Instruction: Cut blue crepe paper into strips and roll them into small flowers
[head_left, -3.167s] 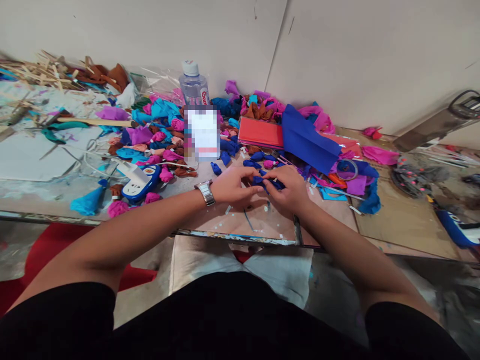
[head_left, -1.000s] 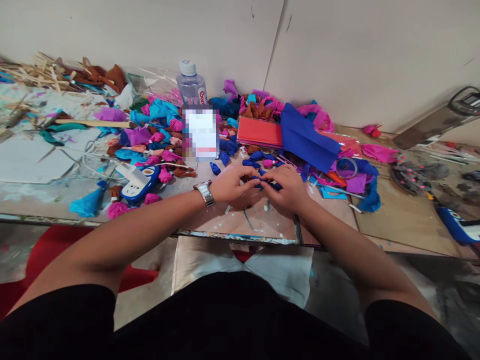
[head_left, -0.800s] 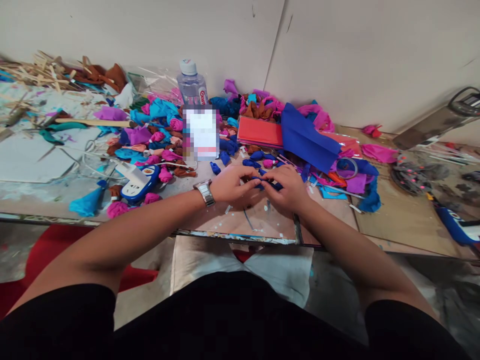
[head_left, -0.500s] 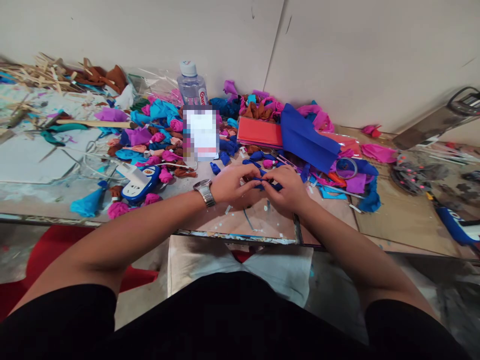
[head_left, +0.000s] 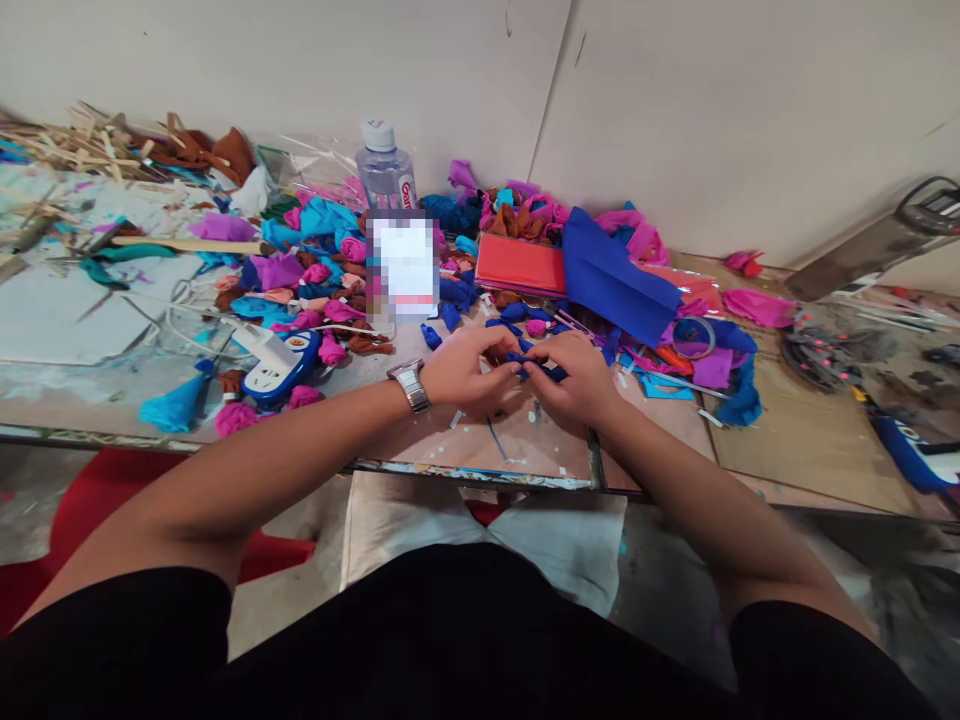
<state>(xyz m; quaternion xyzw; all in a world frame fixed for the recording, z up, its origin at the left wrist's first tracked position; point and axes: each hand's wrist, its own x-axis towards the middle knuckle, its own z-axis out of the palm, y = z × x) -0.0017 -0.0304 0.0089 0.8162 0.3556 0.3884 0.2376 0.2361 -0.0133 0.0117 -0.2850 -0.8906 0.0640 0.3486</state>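
Note:
Between my fingertips, just above the near part of the table, is a small twisted piece of dark blue crepe paper [head_left: 553, 372]. My left hand [head_left: 469, 370], with a metal watch [head_left: 411, 386] on its wrist, pinches one end of it. My right hand [head_left: 574, 375] pinches the other side, its fingertips touching those of the left. Part of the piece is hidden by the fingers. Just beyond my hands lie several small blue paper twists [head_left: 514, 312] and a pink one [head_left: 537, 327]. A large blue paper sheet [head_left: 619, 280] leans over a red paper pack [head_left: 520, 264].
A blue-and-white power strip [head_left: 281, 370] with a plugged-in charger and cable sits left. Behind it are heaped paper twists, a water bottle [head_left: 387, 175] and a blurred phone-like screen [head_left: 405, 265]. Green-handled pliers [head_left: 135, 254] lie far left. A tape roll [head_left: 693, 337] and cardboard [head_left: 810, 450] are right.
My hands stay in almost the same place, still pinching the blue piece. The fingers shift only slightly; nothing else on the table moves.

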